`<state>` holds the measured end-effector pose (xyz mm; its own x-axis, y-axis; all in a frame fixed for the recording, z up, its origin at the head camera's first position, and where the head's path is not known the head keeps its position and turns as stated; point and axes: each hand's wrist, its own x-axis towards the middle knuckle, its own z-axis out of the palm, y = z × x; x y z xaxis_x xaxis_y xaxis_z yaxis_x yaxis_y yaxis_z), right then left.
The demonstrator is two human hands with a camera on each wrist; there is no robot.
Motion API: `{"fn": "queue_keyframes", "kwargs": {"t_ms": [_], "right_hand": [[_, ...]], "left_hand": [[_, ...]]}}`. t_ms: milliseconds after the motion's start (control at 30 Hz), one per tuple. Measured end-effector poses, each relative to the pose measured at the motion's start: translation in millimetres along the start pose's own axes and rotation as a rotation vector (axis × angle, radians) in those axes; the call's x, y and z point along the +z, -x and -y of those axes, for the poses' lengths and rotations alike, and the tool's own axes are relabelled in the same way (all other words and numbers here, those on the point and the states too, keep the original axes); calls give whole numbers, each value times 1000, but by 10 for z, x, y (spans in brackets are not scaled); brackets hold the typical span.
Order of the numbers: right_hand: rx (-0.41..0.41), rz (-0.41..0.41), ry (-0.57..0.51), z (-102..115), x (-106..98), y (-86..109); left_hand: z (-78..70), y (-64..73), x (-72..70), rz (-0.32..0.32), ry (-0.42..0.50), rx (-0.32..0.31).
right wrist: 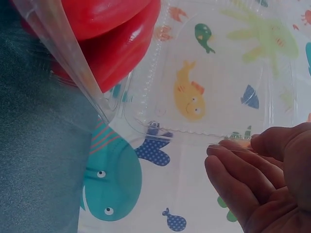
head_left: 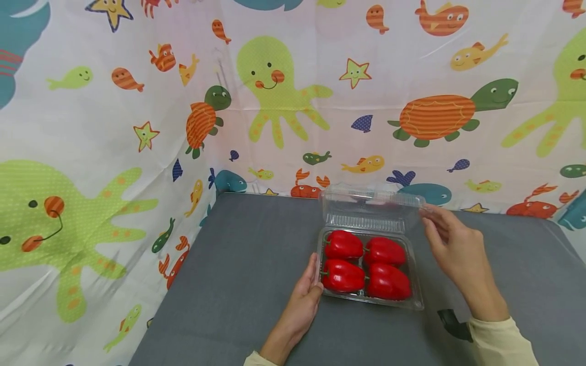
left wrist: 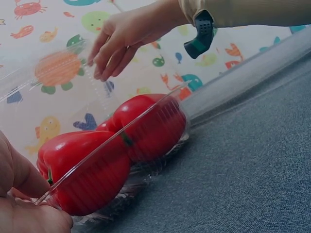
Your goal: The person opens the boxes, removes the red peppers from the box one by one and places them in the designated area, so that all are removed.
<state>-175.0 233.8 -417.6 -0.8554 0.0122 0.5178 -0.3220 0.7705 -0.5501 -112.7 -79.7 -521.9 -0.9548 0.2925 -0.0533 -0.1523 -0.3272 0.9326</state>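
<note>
A clear plastic clamshell container (head_left: 415, 300) rests on the grey table with several red bell peppers (head_left: 343, 276) inside, set in two rows. Its hinged lid (head_left: 366, 219) stands raised at the back. My left hand (head_left: 299, 300) grips the left rim of the base; in the left wrist view the thumb (left wrist: 24, 170) and fingers pinch that edge beside a pepper's green stem. At the lid's right corner, my right hand (head_left: 458, 249) holds the edge between thumb and fingertips, as the right wrist view shows (right wrist: 257, 170).
A grey cloth (head_left: 238, 264) covers the table. Behind it and on the left hangs a white curtain (head_left: 293, 168) printed with sea animals. A dark strap piece (head_left: 453, 325) sticks out beside the right sleeve (head_left: 501, 343).
</note>
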Motion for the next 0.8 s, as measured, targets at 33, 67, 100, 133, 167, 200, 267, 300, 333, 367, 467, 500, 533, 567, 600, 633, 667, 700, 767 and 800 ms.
{"fn": "queue_keyframes", "kwargs": {"t_ms": [33,67,100,133,167,200,267,300,333,367,467,500,533,567,600,633,667,700,767,800], "right_hand": [[0,-2,-2,-9,3,-4],[2,-3,-3,-18,5,-9],[3,-2,-4,-25,7,-14],[2,-1,-4,-32,9,-20],[2,1,-4,-39,12,-24],[4,4,-4,-46,14,-27],[8,11,-5,-61,19,-31],[10,16,-7,-68,21,-31],[14,22,-11,-76,23,-31],[20,30,-17,-84,25,-30],[32,53,-37,-104,39,-32],[37,60,-43,-107,44,-33],[41,65,-48,-110,49,-35],[47,69,-50,-113,55,-38],[49,73,-47,-117,58,-40],[53,78,-43,-119,59,-44],[57,83,-38,-122,61,-48],[62,90,-33,-125,61,-53],[69,104,-24,-135,64,-62],[70,111,-20,-139,65,-66]], "left_hand": [[1,1,2,3,1,2],[2,1,2,5,4,2],[3,-1,3,7,5,4],[2,-3,3,7,7,2],[0,-5,3,8,9,1],[-3,-7,4,8,12,0],[-5,-13,6,9,12,-6],[-4,-16,7,10,9,-9],[-3,-18,8,8,8,-15],[-1,-21,10,10,7,-17],[14,-23,5,11,5,-16],[17,-22,4,11,7,-16],[19,-21,3,11,9,-15],[22,-18,1,11,10,-14],[24,-16,-1,11,10,-16],[23,-14,-1,10,11,-17],[24,-12,-1,11,11,-14],[23,-9,-1,10,11,-13],[24,-3,-2,11,10,-8],[23,0,-1,13,10,-4]]}}
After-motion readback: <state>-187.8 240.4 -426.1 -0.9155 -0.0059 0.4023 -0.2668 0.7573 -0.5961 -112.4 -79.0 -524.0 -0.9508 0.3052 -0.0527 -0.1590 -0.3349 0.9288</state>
